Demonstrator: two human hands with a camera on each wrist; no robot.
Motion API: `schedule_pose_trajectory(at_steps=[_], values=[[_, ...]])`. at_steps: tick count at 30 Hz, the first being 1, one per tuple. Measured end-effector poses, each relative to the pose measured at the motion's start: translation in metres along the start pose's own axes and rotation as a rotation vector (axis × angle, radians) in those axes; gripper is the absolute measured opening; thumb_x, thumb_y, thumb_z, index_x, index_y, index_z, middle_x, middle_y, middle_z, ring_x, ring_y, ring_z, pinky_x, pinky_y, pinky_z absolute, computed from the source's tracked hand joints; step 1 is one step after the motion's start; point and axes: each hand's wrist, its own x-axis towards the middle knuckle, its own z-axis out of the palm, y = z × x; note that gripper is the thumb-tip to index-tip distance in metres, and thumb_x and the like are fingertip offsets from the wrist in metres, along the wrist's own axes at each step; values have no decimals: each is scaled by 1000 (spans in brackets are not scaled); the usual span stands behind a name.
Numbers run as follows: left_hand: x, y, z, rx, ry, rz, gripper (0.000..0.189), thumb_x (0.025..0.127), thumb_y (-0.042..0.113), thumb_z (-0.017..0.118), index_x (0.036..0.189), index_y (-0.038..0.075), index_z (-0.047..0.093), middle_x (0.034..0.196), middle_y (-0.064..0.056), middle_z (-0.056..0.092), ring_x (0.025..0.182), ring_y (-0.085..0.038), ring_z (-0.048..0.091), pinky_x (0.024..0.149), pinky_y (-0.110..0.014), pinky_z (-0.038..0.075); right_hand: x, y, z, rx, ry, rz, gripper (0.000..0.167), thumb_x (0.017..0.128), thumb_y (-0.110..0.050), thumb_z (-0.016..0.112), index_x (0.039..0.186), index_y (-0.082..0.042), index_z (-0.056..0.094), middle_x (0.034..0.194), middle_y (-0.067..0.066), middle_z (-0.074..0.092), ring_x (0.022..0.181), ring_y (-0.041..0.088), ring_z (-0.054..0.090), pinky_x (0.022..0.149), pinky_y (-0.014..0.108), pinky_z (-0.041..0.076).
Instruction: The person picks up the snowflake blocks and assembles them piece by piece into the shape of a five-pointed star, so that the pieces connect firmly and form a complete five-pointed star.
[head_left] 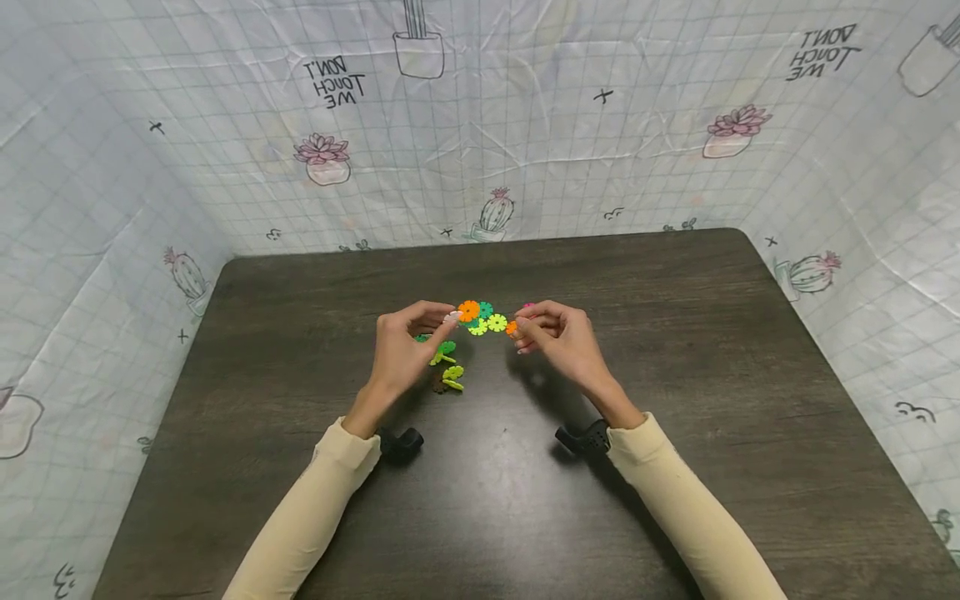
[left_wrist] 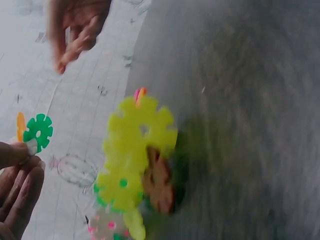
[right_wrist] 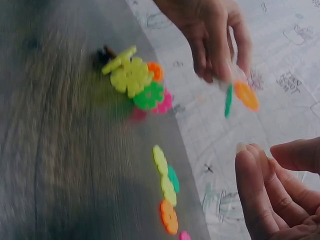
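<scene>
Near the middle of the table, my left hand (head_left: 405, 346) pinches a small group of notched flower-shaped plastic discs between thumb and fingertips. An orange disc (right_wrist: 246, 96) and a green disc (left_wrist: 38, 132) stick out beyond the fingertips, beside a white piece (head_left: 452, 317) at the grip. My right hand (right_wrist: 272, 187) hovers opposite, fingers loosely bent, with nothing between thumb and fingertips. Below it in the right wrist view runs a line of discs on the table: yellow (right_wrist: 168, 190), teal (right_wrist: 173, 178), orange (right_wrist: 169, 216) and pink (right_wrist: 185, 235).
A cluster of discs lies near my left hand: yellow (right_wrist: 131, 76), green (right_wrist: 149, 96), pink (right_wrist: 164, 102) and brown (left_wrist: 159, 182). The dark wooden table (head_left: 495, 500) meets a patterned white cloth (head_left: 525, 125) behind and at both sides.
</scene>
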Motion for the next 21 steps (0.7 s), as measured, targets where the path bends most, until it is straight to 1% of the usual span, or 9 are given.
schedule_pose_trajectory(at_steps=[2,4,7,9,11,15,17,21], values=[[2,-3,-7,-24,25,-34,19,95,17,78,112,9,80,95,-11,81,81,-22,78,78,-33,66,2,3,-5,-23,9,7,29,102,-16,70,120,6,70,105,30,76,77,19,78,81,52,64],[3,-6,-12,-41,47,-55,20,94,15,79,112,6,80,95,-14,80,81,-27,78,79,-34,66,5,6,-10,-60,15,15,27,102,-17,70,119,4,71,106,30,76,77,19,78,81,51,65],[4,-8,-18,-54,73,-72,21,93,12,80,112,4,80,97,-18,80,82,-32,77,79,-30,65,9,12,-17,-160,18,18,25,102,-18,70,117,2,73,106,27,77,81,25,78,77,46,66],[4,-9,-20,-51,79,-81,21,93,11,80,112,2,79,98,-19,79,83,-34,77,79,-25,64,12,17,-21,-227,9,19,24,102,-18,70,116,1,73,105,25,77,82,29,78,74,43,66],[4,-10,-22,-50,78,-88,21,93,12,80,112,3,80,98,-19,79,84,-33,77,78,-20,62,16,21,-24,-291,-5,22,22,102,-17,70,115,0,74,103,24,78,82,31,78,70,39,66],[3,-13,-25,-48,70,-99,20,95,16,79,112,7,80,98,-16,80,84,-28,76,78,-16,60,23,29,-24,-419,-40,13,22,98,-16,74,114,-1,75,101,20,78,77,29,77,64,33,64],[3,-14,-26,-51,69,-103,19,95,18,78,112,9,81,98,-13,80,83,-26,76,78,-15,60,26,32,-22,-492,-44,-12,23,95,-16,78,113,-2,76,99,17,78,77,27,76,63,30,61],[1,-14,-26,-53,56,-103,20,96,18,77,114,9,80,100,-13,80,85,-24,76,80,-17,60,34,35,-15,-579,-34,-50,30,87,-18,87,110,-2,78,93,13,76,81,25,76,67,28,59]])
